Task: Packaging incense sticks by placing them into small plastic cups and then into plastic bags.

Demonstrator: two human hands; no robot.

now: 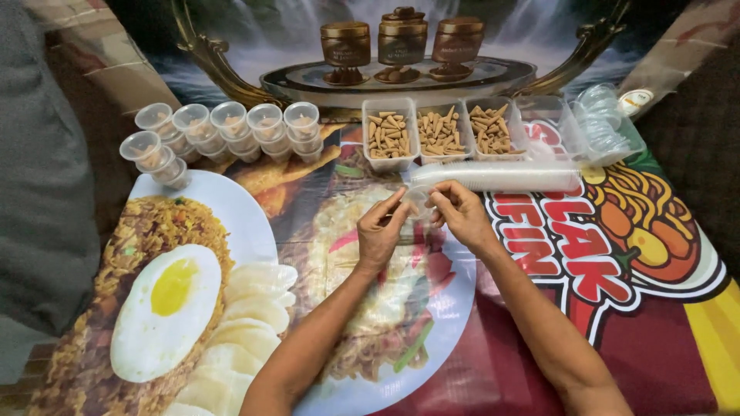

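My left hand (382,228) and my right hand (461,213) meet over the middle of the printed mat, both pinching a small clear plastic cup (418,203) between their fingertips. Just beyond the hands lies a long sleeve of stacked clear cups (501,176) on its side. Behind it stand three clear trays of brown incense cones (439,132).
Stacks of small filled, lidded clear cups (231,131) sit in rows at the back left. A bag of clear lids (605,123) lies at the back right beside an empty clear tray (543,115). A grey cloth-covered shape (35,192) borders the left edge.
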